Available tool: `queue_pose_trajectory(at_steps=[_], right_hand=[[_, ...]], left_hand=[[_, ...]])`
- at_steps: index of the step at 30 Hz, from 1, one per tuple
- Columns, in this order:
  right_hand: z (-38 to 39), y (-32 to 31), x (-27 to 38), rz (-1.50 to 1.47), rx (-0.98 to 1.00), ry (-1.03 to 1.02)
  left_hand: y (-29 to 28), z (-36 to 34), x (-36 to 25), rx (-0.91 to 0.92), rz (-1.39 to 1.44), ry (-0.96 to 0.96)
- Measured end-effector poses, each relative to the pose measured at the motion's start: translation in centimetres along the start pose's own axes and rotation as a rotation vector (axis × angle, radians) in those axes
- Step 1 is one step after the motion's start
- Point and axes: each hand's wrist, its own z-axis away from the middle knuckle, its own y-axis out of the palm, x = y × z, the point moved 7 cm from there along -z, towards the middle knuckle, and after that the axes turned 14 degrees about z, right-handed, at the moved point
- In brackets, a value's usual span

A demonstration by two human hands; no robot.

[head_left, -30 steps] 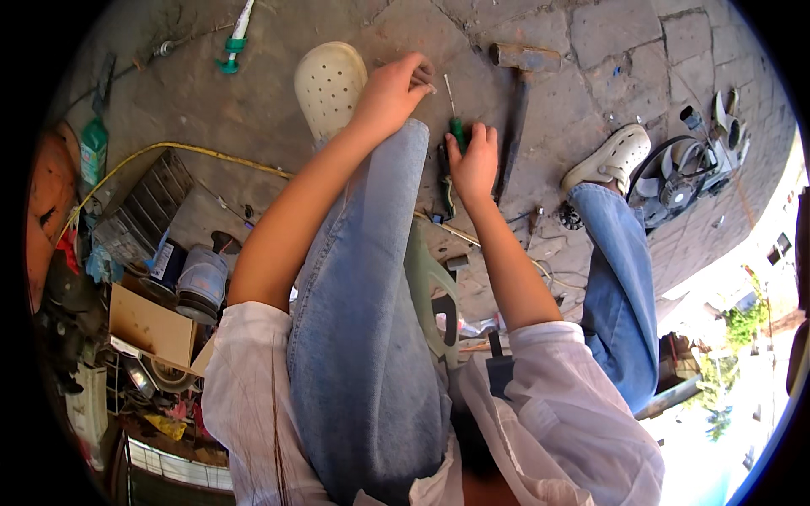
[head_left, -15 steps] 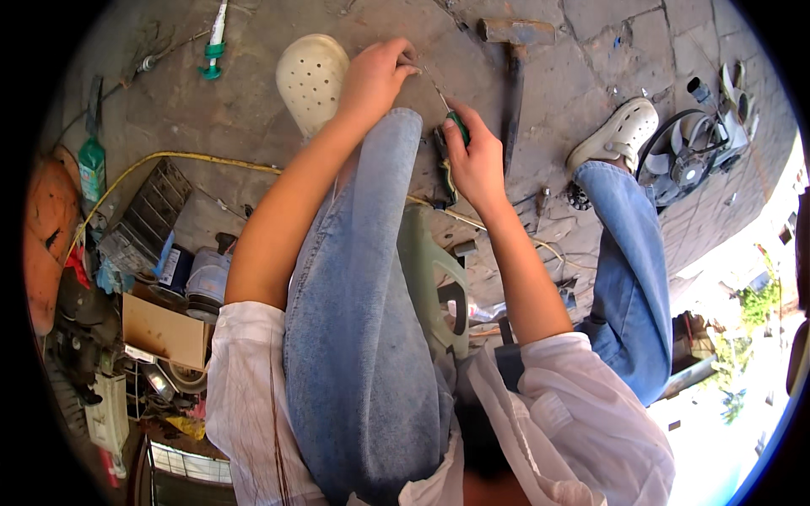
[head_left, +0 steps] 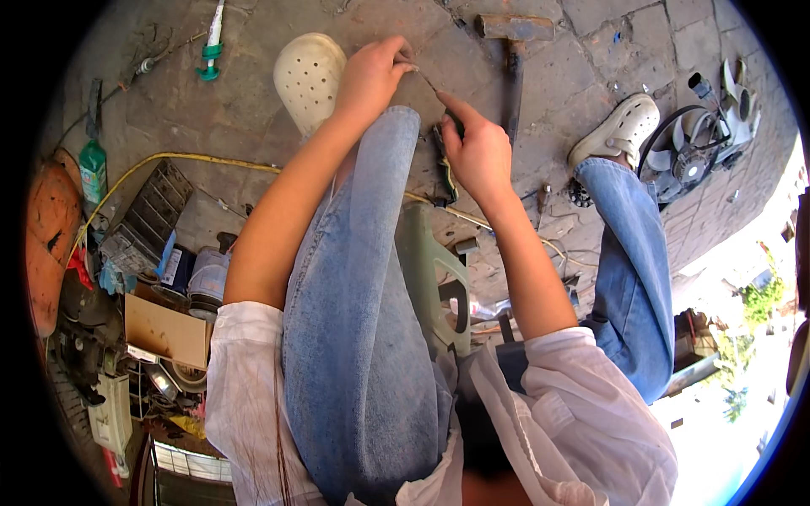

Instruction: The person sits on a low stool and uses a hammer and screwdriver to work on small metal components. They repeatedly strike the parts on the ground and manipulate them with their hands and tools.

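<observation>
Past my bent knee, my left hand (head_left: 377, 74) has its thumb and fingertips pinched together. What they hold, if anything, is too small to make out. My right hand (head_left: 479, 158) is closed round a screwdriver (head_left: 456, 126). Its handle is mostly covered by my fingers, and the index finger stretches along it. The thin shaft points up and left toward my left fingertips. A tool with black and yellow handles (head_left: 445, 169) lies on the ground just left of my right hand. Beyond that hand rests a sledgehammer (head_left: 515, 32) with a dark shaft.
A green plastic stool (head_left: 418, 253) is between my legs. A yellow hose (head_left: 211, 158) crosses the paving. At far left lie a white and green syringe-like tool (head_left: 213, 42), a green bottle (head_left: 92, 164) and a cardboard box (head_left: 167, 329). A fan assembly (head_left: 692, 160) sits beside my right shoe (head_left: 620, 131).
My right hand has turned over the screwdriver, and its index finger now reaches forward, covering the green handle seen before. My left hand stays nearly in place.
</observation>
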Motion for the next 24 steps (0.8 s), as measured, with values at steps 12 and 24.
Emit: queue_pose_trajectory(at_steps=[12, 24], right_hand=[[-0.6, -0.7, 1.2, 0.238, -0.057, -0.195], [0.5, 0.9, 2.5, 0.338, -0.111, -0.132]], left_hand=[[0.2, 0.1, 0.0, -0.007, -0.041, 0.02], [0.2, 0.0, 0.4, -0.017, -0.032, 0.034]])
